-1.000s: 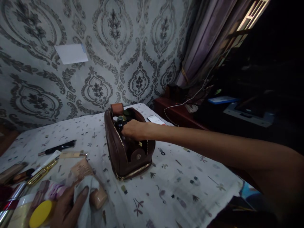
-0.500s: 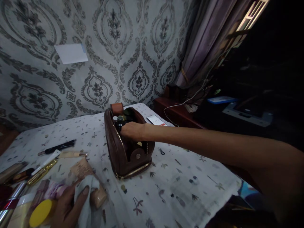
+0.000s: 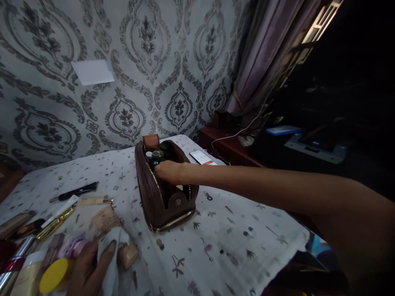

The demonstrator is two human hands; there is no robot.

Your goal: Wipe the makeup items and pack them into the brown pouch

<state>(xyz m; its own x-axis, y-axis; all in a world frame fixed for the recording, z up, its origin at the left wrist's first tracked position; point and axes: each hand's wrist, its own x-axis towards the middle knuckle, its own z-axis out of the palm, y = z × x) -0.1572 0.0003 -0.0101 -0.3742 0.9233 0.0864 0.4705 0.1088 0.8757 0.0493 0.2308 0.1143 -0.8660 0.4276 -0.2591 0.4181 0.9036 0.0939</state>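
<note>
- Patterned wallpaper (image 3: pixel 135 49), pale with dark medallions, fills the view from 10 to 1 o'clock behind a bench (image 3: pixel 212 242) covered in white printed cloth.
- Inside the brown bag (image 3: pixel 151 205), the right hand (image 3: pixel 169 172) has its fingertips down out of sight; whether its grip is spread or pinching something cannot be told.
- At 11 o'clock from that hand, dark-bodied bottles (image 3: pixel 155 157) and a white cap (image 3: pixel 148 154) show in the mouth; the rest of the contents sinks into shadow.
- Just off the view's centre toward 8 o'clock, the bag stands upright and unzipped, smooth and boxy, with gold zip teeth, a tan tab (image 3: pixel 151 142) at its far end and a round snap on the near flap (image 3: pixel 178 201).
- At 8 o'clock from the bag, the left hand (image 3: pixel 88 263) has its grip closed on a pale cloth (image 3: pixel 111 246); the bottom edge cuts the hand off.
- Beside it lie a beige tube (image 3: pixel 106 218) and, toward 9 o'clock, a yellow lid (image 3: pixel 54 275); cosmetics at the left edge are cropped and blurred.
- At 9 o'clock from the bag lies a black tube (image 3: pixel 78 191).
- At 2 o'clock, a lit phone (image 3: pixel 202 157) lies partly behind the forearm, its screen unreadable.
- Far out at 3 o'clock, darkness swallows most shapes around a blue item (image 3: pixel 285 130).
</note>
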